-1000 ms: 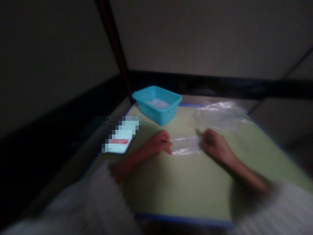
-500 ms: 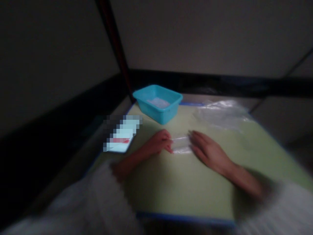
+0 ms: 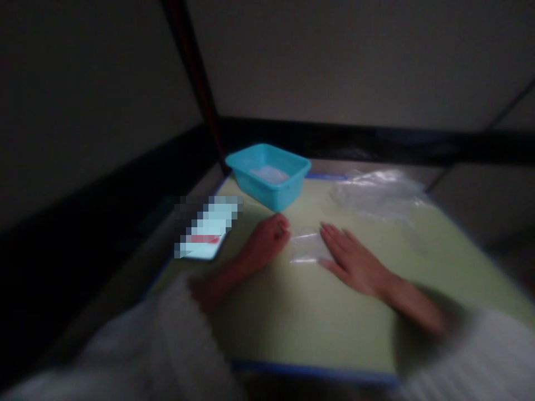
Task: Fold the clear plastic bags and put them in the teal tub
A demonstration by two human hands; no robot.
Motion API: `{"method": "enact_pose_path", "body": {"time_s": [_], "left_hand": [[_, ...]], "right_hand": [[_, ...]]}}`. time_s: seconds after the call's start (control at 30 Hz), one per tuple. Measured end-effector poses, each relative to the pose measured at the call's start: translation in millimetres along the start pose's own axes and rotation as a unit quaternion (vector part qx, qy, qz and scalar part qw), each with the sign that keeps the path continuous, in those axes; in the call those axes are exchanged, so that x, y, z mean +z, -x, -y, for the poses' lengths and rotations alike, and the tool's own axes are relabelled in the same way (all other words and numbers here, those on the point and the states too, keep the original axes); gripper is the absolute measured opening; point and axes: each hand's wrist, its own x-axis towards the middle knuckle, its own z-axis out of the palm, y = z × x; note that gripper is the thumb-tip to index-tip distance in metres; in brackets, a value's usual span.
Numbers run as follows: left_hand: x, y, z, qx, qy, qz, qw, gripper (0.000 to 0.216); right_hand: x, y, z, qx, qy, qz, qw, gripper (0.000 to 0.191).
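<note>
A small clear plastic bag point(image 3: 306, 248) lies flat on the yellow-green tabletop point(image 3: 317, 317), its two long edges shining. My right hand point(image 3: 355, 259) rests flat over the bag's right end with the fingers stretched out and the thumb apart. At the left end, my left hand point(image 3: 267, 239) is closed, thumb and fingers curled into a pinch right beside the bag's upper left corner. Whether a bit of the film sits between those fingertips is too blurred to tell.
A turquoise plastic basket point(image 3: 279, 195) with pale, clear film inside stands at the back. More crumpled clear plastic point(image 3: 378, 195) lies at the far right. On the left edge is a lit phone-like screen point(image 3: 204, 245), partly pixelated. Blue edging point(image 3: 313, 373) borders the table.
My left hand has drawn slightly up and left from the bag's left end, its fingers curling tighter and uncovering that edge. My right hand lies flatter, with its thumb spread further.
</note>
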Motion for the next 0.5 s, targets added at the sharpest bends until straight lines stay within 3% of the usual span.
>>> {"method": "enact_pose_path", "body": {"time_s": [0.07,0.23,0.37,0.5], "left_hand": [[4.4,3.8,-5.0,0.08,-0.089,-0.008,0.993,0.016],[27.6,15.8,-25.8,0.262,-0.229,0.104,0.932,0.055],[45.3,20.6,-29.6,0.278,-0.303,0.136,0.901,0.068],[49.4,22.1,-22.9,0.261,-0.328,0.131,0.898,0.074]], "right_hand": [[-0.2,-0.3,0.4,-0.001,0.002,0.007,1.0,0.07],[0.2,-1.0,0.3,-0.002,0.002,0.018,1.0,0.071],[1.3,-0.8,-0.6,-0.002,-0.009,0.015,1.0,0.069],[2.3,-0.1,-0.6,-0.007,0.0,0.001,1.0,0.07]]}}
